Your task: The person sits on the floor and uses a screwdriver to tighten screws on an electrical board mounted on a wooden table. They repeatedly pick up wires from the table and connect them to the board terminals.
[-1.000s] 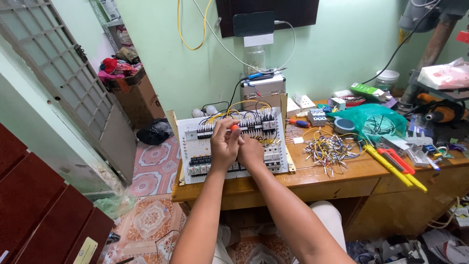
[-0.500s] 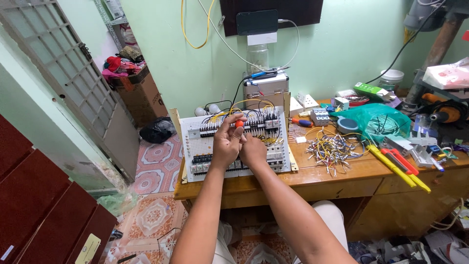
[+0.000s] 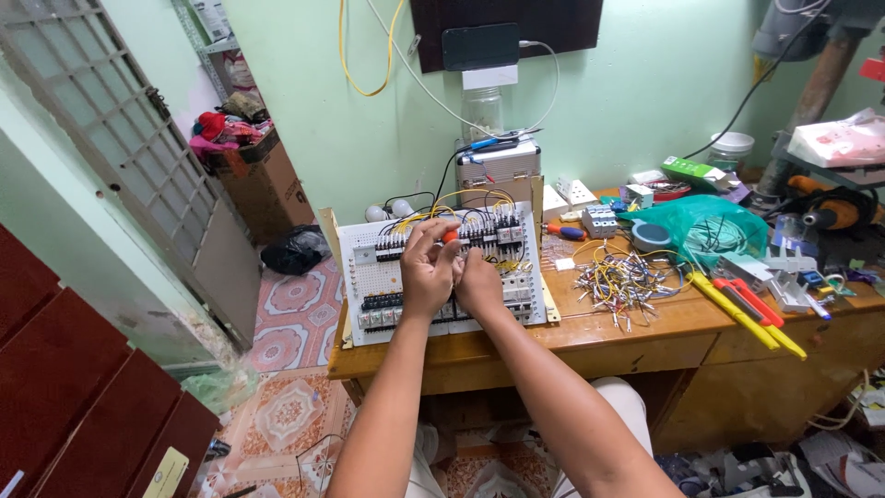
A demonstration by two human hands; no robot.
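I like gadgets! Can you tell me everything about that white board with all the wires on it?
The white board is a flat perforated panel lying on the wooden desk. Rows of black terminal blocks and switch-like parts sit on it, joined by yellow, black and red wires. The left hand and right hand rest over its middle, around an orange-handled tool.

White panel (image 3: 369,277); orange-handled screwdriver (image 3: 449,237); green wall (image 3: 645,83); yellow wires (image 3: 627,277); brown desk (image 3: 645,323).

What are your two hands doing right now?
Left hand: closed around an orange-handled screwdriver over the white wiring panel.
Right hand: curled on the panel; whether it holds anything cannot be told.
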